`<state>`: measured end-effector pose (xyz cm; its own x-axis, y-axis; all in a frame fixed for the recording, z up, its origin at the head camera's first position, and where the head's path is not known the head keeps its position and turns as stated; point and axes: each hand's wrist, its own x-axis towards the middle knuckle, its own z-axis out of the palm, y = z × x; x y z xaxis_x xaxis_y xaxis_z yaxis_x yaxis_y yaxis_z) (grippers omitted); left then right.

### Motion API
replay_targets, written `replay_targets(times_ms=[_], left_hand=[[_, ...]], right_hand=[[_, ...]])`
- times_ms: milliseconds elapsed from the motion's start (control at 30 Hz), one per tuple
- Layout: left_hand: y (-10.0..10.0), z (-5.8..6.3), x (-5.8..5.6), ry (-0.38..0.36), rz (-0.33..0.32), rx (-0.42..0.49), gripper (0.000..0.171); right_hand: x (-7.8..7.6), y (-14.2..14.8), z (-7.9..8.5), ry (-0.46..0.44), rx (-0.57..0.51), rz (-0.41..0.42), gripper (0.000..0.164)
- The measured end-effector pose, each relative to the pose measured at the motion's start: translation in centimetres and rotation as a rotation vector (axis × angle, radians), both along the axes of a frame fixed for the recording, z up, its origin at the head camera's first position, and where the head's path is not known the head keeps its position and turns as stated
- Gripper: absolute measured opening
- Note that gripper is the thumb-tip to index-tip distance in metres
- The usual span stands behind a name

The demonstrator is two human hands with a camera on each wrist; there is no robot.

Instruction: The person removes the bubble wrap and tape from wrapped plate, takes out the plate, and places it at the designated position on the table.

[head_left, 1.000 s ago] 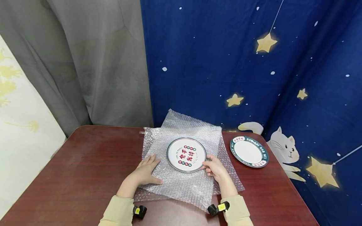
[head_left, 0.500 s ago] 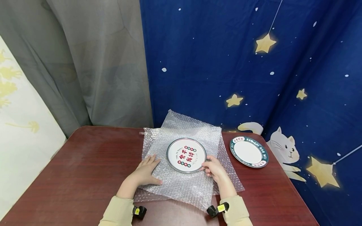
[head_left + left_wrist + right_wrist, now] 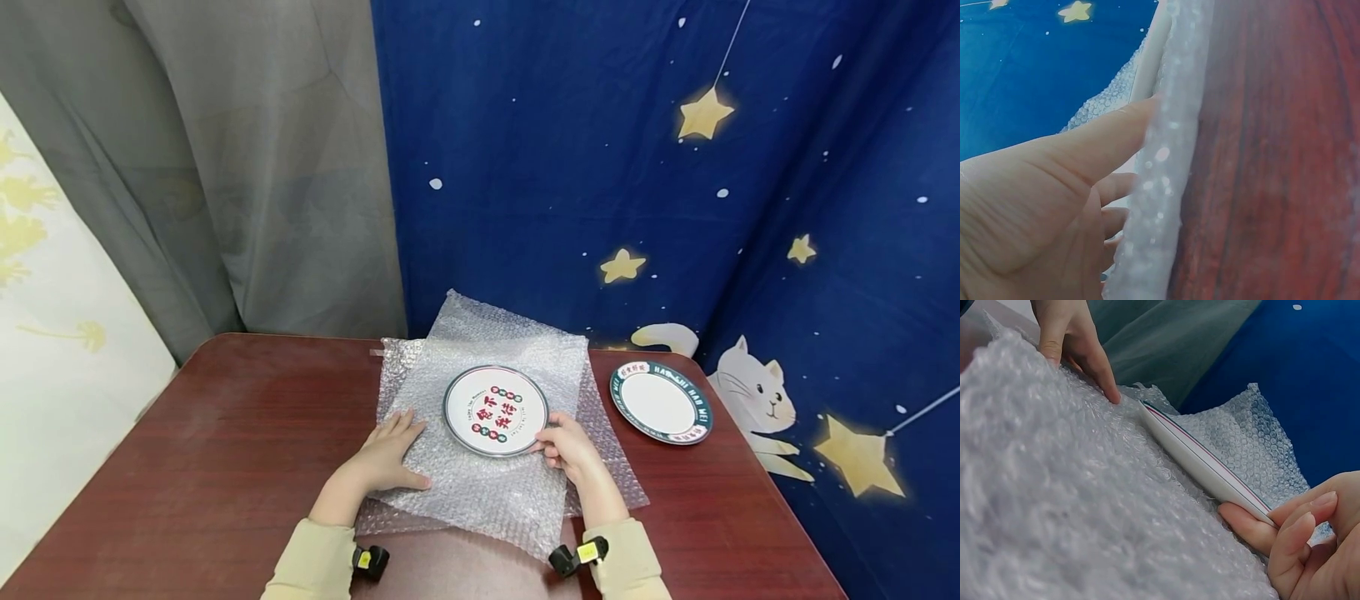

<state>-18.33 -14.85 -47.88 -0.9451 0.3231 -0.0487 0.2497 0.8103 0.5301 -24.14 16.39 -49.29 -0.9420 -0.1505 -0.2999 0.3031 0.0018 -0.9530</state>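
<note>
A small round plate [image 3: 496, 412] with red lettering and a dark rim lies on layered sheets of bubble wrap [image 3: 480, 492]. My right hand [image 3: 568, 446] pinches the plate's right edge; in the right wrist view, the fingers [image 3: 1249, 528] go under the rim of the plate [image 3: 1204, 469], thumb side above. Spread over the left part of the bubble wrap, my left hand [image 3: 386, 454] rests with fingers extended. The left wrist view shows that hand [image 3: 1054, 181] beside the edge of the bubble wrap [image 3: 1160, 169], the fingertips partly hidden behind it.
A larger plate [image 3: 661, 403] with a green patterned rim sits on the right of the dark red wooden table [image 3: 247, 450]. Grey and blue curtains [image 3: 525, 167] hang behind the table's far edge. A black wrist camera [image 3: 579, 555] sits on each sleeve.
</note>
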Motion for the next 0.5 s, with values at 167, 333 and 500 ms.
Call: replay_targets(times_ms=[167, 333, 500], left_hand=[[-0.01, -0.03, -0.01, 0.002, 0.0, 0.0, 0.096], [0.01, -0.02, -0.06, -0.002, 0.003, 0.003, 0.096], [0.04, 0.0, -0.08, 0.005, 0.003, 0.002, 0.096]], right_hand=[[0.05, -0.01, 0.09, 0.007, 0.0, 0.0, 0.038], [0.02, 0.05, 0.21, 0.011, 0.006, 0.0, 0.038], [0.03, 0.07, 0.39, 0.014, 0.006, -0.006, 0.03]])
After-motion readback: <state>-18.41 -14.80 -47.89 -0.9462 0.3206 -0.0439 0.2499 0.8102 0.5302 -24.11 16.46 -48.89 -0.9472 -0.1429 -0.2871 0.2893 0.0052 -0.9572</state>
